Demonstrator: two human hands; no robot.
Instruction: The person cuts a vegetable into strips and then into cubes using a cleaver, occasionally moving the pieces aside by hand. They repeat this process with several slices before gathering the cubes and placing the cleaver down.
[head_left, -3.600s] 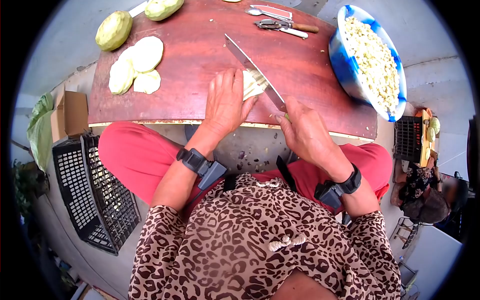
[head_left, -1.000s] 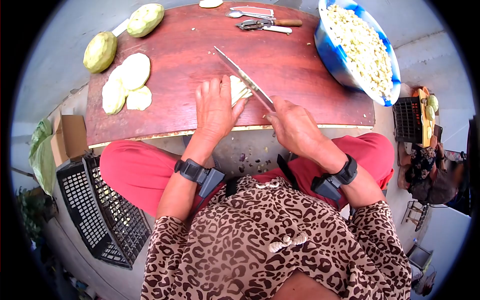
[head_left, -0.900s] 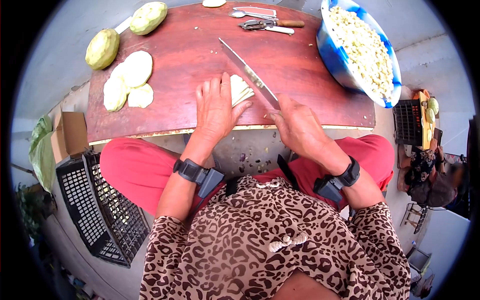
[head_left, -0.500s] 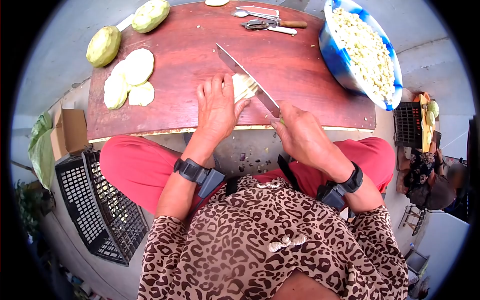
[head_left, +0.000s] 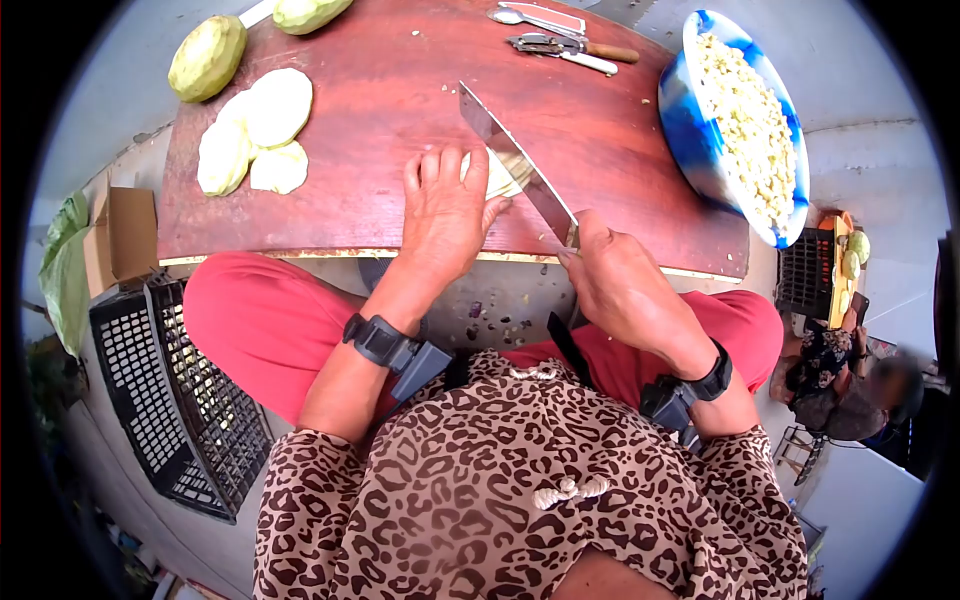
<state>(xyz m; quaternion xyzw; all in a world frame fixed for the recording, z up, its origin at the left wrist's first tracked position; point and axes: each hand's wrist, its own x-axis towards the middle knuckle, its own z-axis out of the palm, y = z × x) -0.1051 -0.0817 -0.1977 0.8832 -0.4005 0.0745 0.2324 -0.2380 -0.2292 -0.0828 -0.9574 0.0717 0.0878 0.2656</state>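
My right hand (head_left: 618, 278) is wrapped round the handle of a broad knife (head_left: 518, 160), whose blade slants up and left over the red table (head_left: 380, 100). Under and beside the blade lie pale cut strips (head_left: 502, 178). My left hand (head_left: 447, 205) presses on the strips from the left, fingers side by side and thumb near the blade. Several pale round slices (head_left: 278, 108) lie at the left of the table. Two peeled green vegetables (head_left: 208, 58) rest at its upper left edge.
A blue and white basin (head_left: 690, 120) of small pale pieces stands at the right. A peeler (head_left: 545, 44), a spoon and a white-handled knife lie at the top. Black crates (head_left: 150, 400) and a cardboard box (head_left: 130, 235) are on the left. Another person (head_left: 850, 395) sits far right.
The view has shifted and tilted a little. My left hand still holds the pale strips, and the knife in my right hand remains over them with nearly the same slant.
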